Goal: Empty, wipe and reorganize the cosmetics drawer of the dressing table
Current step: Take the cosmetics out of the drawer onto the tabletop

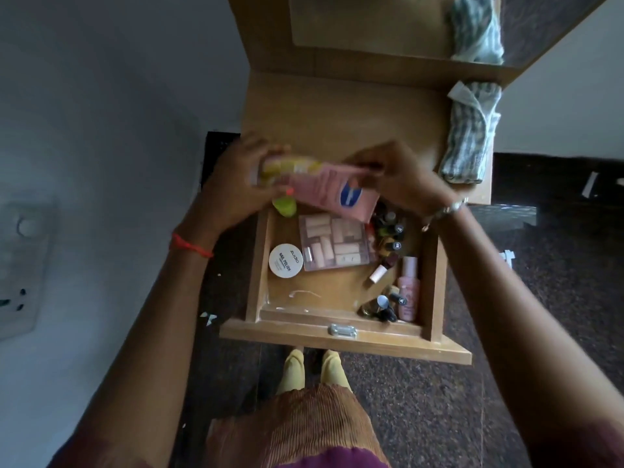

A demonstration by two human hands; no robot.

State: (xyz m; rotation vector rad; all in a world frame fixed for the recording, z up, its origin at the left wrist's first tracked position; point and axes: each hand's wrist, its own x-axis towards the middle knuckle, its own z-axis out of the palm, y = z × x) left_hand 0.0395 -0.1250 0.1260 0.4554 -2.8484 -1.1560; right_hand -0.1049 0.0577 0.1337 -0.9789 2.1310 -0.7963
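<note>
The wooden drawer (341, 337) of the dressing table stands pulled out below me. Above its back edge my left hand (233, 184) grips a yellow bottle (287, 165) with a green cap (285, 206). My right hand (401, 177) pinches the top of a pink tube (331, 190) lying against that bottle. Inside the drawer lie a clear palette case (332, 243), a white round tin (285, 260), several dark nail polish bottles (391, 238) and a pink bottle (409, 287).
A folded striped cloth (469, 133) lies on the right side of the tabletop (337, 119), with the mirror (371, 25) behind it. A wall stands at my left, dark speckled floor (557, 282) at my right. My feet (314, 369) are under the drawer front.
</note>
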